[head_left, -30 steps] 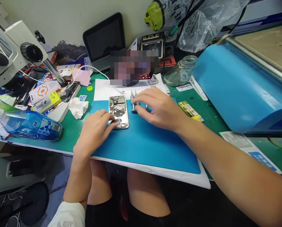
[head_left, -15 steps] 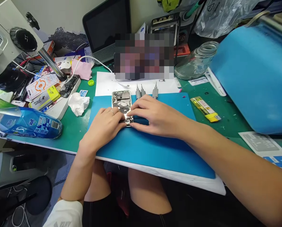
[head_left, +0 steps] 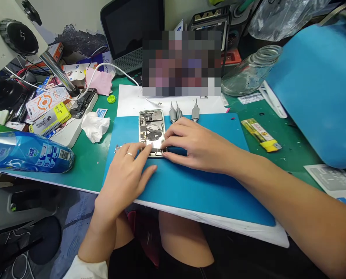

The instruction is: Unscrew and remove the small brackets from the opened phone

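Note:
An opened smartphone [head_left: 154, 130] lies upright on the blue mat [head_left: 173, 190], its inner boards and a round dark part showing. My left hand [head_left: 126, 170], a ring on one finger, rests at the phone's lower left. Its fingertips touch or hover at that edge, and the thumb is spread away over the mat. From the right, my right hand [head_left: 193, 143] holds the phone's lower right edge with bent fingers and thumb. Whether a small part is pinched there I cannot make out. Several grey screwdrivers [head_left: 195, 111] stand just beyond my right hand.
Left are a blue bottle [head_left: 51, 153], a crumpled tissue [head_left: 95, 127], boxes and a microscope stand [head_left: 61, 73]. Behind sit a white paper sheet [head_left: 128, 100] and a dark screen [head_left: 132, 27]. Right are a glass jar [head_left: 251, 71], a yellow packet [head_left: 261, 135] and a blue padded surface [head_left: 312, 89].
My left hand has drawn back left and toward me from the phone's bottom, its thumb now spread. More of the phone shows. My right hand stays at the lower right edge.

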Demonstrator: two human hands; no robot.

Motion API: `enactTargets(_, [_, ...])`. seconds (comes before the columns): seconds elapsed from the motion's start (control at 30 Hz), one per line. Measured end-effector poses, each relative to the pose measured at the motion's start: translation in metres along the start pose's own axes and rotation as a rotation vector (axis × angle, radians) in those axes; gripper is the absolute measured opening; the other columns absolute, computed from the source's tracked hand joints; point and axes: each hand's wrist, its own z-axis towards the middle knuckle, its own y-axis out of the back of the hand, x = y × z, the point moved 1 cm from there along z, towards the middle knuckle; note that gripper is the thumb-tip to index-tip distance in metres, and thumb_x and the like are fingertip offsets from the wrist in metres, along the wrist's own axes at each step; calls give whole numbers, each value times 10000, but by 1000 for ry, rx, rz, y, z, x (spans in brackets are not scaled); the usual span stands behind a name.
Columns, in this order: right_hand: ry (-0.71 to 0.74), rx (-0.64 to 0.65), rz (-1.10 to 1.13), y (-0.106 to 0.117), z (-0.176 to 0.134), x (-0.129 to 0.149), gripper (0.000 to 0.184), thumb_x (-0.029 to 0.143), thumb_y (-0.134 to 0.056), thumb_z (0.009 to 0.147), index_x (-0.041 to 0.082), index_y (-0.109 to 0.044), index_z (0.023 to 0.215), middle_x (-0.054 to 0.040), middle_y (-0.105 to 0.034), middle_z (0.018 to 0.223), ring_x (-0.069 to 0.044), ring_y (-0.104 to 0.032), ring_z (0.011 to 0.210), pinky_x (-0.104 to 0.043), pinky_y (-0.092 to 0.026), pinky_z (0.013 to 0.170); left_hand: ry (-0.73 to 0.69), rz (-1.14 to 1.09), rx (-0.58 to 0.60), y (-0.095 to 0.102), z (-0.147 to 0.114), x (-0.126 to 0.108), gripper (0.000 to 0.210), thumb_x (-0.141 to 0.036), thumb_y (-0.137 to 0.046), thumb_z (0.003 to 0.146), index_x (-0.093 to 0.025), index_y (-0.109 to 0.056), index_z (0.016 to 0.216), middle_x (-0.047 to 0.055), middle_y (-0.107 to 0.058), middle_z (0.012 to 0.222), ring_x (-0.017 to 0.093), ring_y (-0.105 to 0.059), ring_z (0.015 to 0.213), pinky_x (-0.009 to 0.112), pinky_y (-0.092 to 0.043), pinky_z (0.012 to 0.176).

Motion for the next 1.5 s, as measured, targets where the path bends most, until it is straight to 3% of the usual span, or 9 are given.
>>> enactTargets(0.23, [-18, 5, -17, 2, 0, 4, 193, 277, -600, 999, 134, -731, 1001, -119, -664, 1011, -251, -551, 972, -407, -501, 847, -38, -31, -43, -14, -14, -8, 479, -278, -530, 1067, -68, -496, 1496, 150, -565, 1510, 321, -477, 1349, 492, -397, 1165])
enactTargets(0.6, [-79, 10, 23, 3, -1, 6, 156, 202, -576, 1010, 151, -717, 969, -85, -670, 965, -212, -552, 948, -374, -468, 854, -109, -1, -11, -15, -14, -7, 464, -287, -504, 1076, -58, -539, 1479, 115, -587, 1515, 298, -488, 1350, 492, -292, 1224])
enactTargets(0.73, [-115, 8, -3, 1, 2, 9, 181, 253, -575, 1022, 170, -719, 951, -78, -678, 946, -215, -571, 941, -375, -456, 824, -88, 3, -5, -16, -14, -7, 477, -300, -490, 1078, -70, -527, 1494, 106, -593, 1513, 294, -491, 1354, 491, -277, 1232])
enactTargets(1.33, [-96, -16, -125, -9, 10, 11, 226, 227, -542, 1045, 172, -674, 869, -54, -676, 866, -195, -543, 861, -349, -371, 747, -86, 4, -89, -20, -12, -6, 435, -326, -486, 1075, -105, -596, 1433, 72, -651, 1451, 324, -536, 1310, 512, -440, 1124])
enactTargets(1.5, [-83, -53, -175, -6, 9, 8, 221, 225, -532, 1045, 175, -668, 878, -59, -701, 888, -202, -567, 894, -353, -408, 772, -86, -3, -79, -18, -12, -6, 427, -305, -488, 1073, -96, -592, 1430, 91, -651, 1445, 328, -529, 1318, 521, -462, 1124])
